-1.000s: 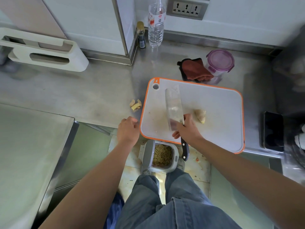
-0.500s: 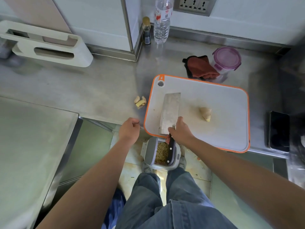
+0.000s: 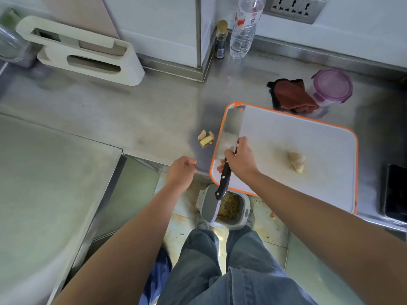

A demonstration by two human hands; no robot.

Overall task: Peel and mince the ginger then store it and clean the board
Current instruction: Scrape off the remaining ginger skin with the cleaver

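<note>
A white cutting board (image 3: 308, 133) with an orange rim lies on the steel counter. A peeled piece of ginger (image 3: 297, 161) rests on its right half. My right hand (image 3: 241, 159) grips a cleaver (image 3: 231, 130) where blade meets black handle, the blade lying flat along the board's left edge. My left hand (image 3: 180, 170) hovers at the counter's front edge, left of the board, fingers loosely curled and holding nothing. Several ginger scraps (image 3: 206, 138) lie on the counter just left of the board. A purple-lidded container (image 3: 331, 86) stands behind the board.
A red cloth (image 3: 290, 95) lies beside the container. An open bin (image 3: 226, 205) with scraps stands on the floor below the board's edge. A water bottle (image 3: 244, 29), a small dark bottle (image 3: 221, 40), a white rack (image 3: 81, 53) and a dark phone (image 3: 395, 192) surround the area.
The cleaver has swept leftward across the board to its left edge, the handle now pointing down over the bin. My left hand stayed at the counter's edge.
</note>
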